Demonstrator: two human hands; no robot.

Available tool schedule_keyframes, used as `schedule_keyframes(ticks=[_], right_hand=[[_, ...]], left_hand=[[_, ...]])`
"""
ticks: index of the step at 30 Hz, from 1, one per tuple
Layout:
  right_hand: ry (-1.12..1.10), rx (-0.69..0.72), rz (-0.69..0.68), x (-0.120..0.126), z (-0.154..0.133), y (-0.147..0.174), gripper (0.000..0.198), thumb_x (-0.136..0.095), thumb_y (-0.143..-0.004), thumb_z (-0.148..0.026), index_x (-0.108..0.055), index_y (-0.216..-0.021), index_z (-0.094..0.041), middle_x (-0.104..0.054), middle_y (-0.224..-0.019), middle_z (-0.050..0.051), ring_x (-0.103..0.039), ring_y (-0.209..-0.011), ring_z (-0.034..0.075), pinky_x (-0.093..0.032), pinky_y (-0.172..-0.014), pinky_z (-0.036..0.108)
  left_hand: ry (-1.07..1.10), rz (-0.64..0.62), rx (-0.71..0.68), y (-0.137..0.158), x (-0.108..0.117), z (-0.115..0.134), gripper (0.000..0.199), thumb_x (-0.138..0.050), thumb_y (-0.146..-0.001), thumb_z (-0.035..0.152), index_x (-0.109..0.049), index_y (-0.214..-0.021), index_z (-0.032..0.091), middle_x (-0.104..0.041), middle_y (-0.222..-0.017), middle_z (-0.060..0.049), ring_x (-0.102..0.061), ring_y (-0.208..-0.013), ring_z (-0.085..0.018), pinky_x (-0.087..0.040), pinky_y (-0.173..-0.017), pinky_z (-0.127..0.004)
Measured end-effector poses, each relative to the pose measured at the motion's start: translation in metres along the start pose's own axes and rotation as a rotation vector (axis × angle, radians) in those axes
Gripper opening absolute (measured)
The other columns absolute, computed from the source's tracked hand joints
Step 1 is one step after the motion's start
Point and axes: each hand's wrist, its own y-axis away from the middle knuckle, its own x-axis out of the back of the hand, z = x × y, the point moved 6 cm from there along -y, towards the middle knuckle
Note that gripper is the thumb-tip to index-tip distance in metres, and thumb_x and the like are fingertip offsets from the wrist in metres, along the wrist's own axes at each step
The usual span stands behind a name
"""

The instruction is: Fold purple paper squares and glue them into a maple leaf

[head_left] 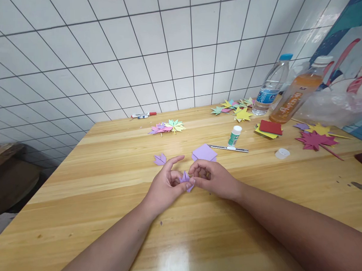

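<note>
Between my two hands is a small folded piece of purple paper (185,177), with pointed tips showing above the fingers. My left hand (168,184) pinches it between thumb and fingers, its index finger raised. My right hand (212,178) grips the same paper at its right side, fingers curled. Just beyond the hands lie purple paper squares (204,152). To their left rests another folded purple leaf piece (160,159). Parts of the held paper are hidden by my fingers.
A glue stick (235,136) stands by a thin metal strip (241,150), its cap (282,153) further right. Paper leaves (173,126), red paper (270,127), a maroon leaf (315,141), a water bottle (269,92), an orange drink bottle (299,94) and markers (144,115) lie around.
</note>
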Motion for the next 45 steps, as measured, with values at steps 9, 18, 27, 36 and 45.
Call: schedule_keyframes(ticks=[9, 18, 27, 36, 45], right_hand=[[0.051, -0.002, 0.011, -0.0021, 0.0030, -0.0004, 0.013, -0.059, -0.071, -0.023, -0.053, -0.062, -0.016, -0.045, -0.053, -0.005, -0.036, -0.049, 0.006, -0.026, -0.044, 0.018], [0.008, 0.032, -0.055, -0.0078, 0.0016, -0.0001, 0.011, -0.057, -0.076, -0.028, -0.059, -0.076, -0.017, -0.053, -0.060, -0.004, -0.040, -0.051, 0.007, -0.031, -0.047, 0.019], [-0.058, 0.010, -0.046, -0.0042, 0.0015, -0.0014, 0.017, -0.060, -0.074, -0.029, -0.058, -0.065, -0.015, -0.059, -0.063, 0.000, -0.050, -0.057, 0.010, -0.037, -0.052, 0.020], [0.023, 0.031, -0.032, -0.0059, 0.0026, -0.0005, 0.018, -0.059, -0.077, -0.034, -0.063, -0.071, -0.017, -0.060, -0.065, 0.000, -0.050, -0.058, 0.010, -0.037, -0.053, 0.021], [0.101, 0.063, 0.006, -0.0047, -0.0058, 0.0014, 0.014, -0.060, -0.074, -0.031, -0.064, -0.081, -0.019, -0.054, -0.062, -0.003, -0.044, -0.053, 0.008, -0.032, -0.048, 0.019]], left_hand=[[-0.097, -0.063, -0.040, 0.0039, -0.0073, 0.0002, 0.067, -0.064, -0.073, 0.023, -0.033, -0.132, 0.026, -0.058, -0.073, 0.003, -0.055, -0.066, -0.012, -0.043, -0.062, -0.024], [-0.095, -0.075, -0.002, 0.0045, -0.0052, -0.0032, 0.076, -0.065, -0.072, 0.021, -0.026, -0.137, 0.028, -0.056, -0.065, 0.005, -0.056, -0.063, -0.013, -0.042, -0.061, -0.025], [-0.123, -0.119, -0.004, 0.0070, -0.0090, -0.0013, 0.081, -0.063, -0.072, 0.017, -0.021, -0.139, 0.029, -0.052, -0.062, 0.007, -0.052, -0.060, -0.011, -0.040, -0.059, -0.024], [-0.178, -0.084, -0.010, 0.0074, -0.0085, -0.0009, 0.080, -0.062, -0.072, 0.018, -0.020, -0.139, 0.032, -0.050, -0.063, 0.007, -0.048, -0.058, -0.010, -0.039, -0.058, -0.023], [-0.184, -0.046, -0.016, 0.0077, -0.0070, 0.0042, 0.083, -0.063, -0.071, 0.019, -0.019, -0.140, 0.028, -0.047, -0.060, 0.008, -0.045, -0.055, -0.009, -0.038, -0.057, -0.022]])
